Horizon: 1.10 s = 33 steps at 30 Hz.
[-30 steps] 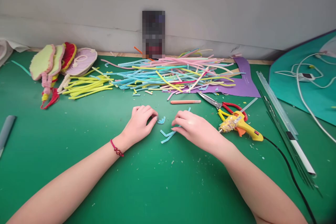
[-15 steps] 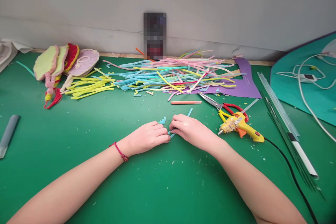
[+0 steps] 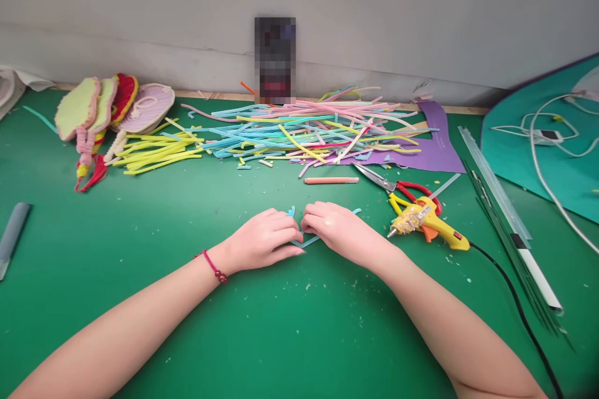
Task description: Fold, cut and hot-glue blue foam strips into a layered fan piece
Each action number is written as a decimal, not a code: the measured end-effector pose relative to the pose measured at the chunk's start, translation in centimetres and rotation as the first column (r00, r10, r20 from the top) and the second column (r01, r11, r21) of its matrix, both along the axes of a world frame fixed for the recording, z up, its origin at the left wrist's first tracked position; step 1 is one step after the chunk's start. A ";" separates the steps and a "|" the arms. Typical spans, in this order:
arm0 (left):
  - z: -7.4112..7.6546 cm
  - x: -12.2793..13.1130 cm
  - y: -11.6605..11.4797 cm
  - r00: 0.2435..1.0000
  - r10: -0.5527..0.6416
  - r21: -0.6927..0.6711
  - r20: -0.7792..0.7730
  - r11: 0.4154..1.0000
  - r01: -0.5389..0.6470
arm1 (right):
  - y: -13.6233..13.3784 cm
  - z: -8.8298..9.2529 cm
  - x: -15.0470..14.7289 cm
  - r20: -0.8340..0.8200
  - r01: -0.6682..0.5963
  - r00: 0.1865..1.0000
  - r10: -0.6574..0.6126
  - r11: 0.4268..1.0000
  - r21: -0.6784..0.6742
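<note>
Both hands meet low over the green table, working a light-blue pipe cleaner (image 3: 309,242). My left hand (image 3: 267,239) is closed on its bent end, fingertips pinched. From the right side, my right hand (image 3: 333,227) pinches the same strip; its free end pokes out beyond the knuckles. A small blue folded piece (image 3: 291,211) shows just behind the left fingers, partly covered. Whether that piece joins the strip I cannot tell. An orange pen-like stick (image 3: 331,181) lies a little beyond the hands.
A yellow glue gun (image 3: 433,222) with a black cord and red-handled scissors (image 3: 416,190) lie at right. Behind spreads a heap of colored pipe cleaners (image 3: 281,134) on purple sheet (image 3: 444,143). Fuzzy fans (image 3: 77,109) rest back left; thin rods (image 3: 510,249) lie far right.
The blue strip has turned: its free end now points further right, and a bend shows between the hands. My hands stay close together, with the left fingers slightly shifted.
</note>
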<state>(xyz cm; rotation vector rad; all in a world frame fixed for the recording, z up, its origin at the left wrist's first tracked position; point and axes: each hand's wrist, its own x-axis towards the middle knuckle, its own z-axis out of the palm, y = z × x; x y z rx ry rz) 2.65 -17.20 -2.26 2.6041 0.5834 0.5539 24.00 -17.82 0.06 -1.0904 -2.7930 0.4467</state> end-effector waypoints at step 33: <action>-0.8 -0.3 1.1 0.989 0.143 0.129 -0.044 0.982 -0.137 | 0.4 -0.3 0.0 -0.043 0.009 0.999 -0.009 1.000 -0.016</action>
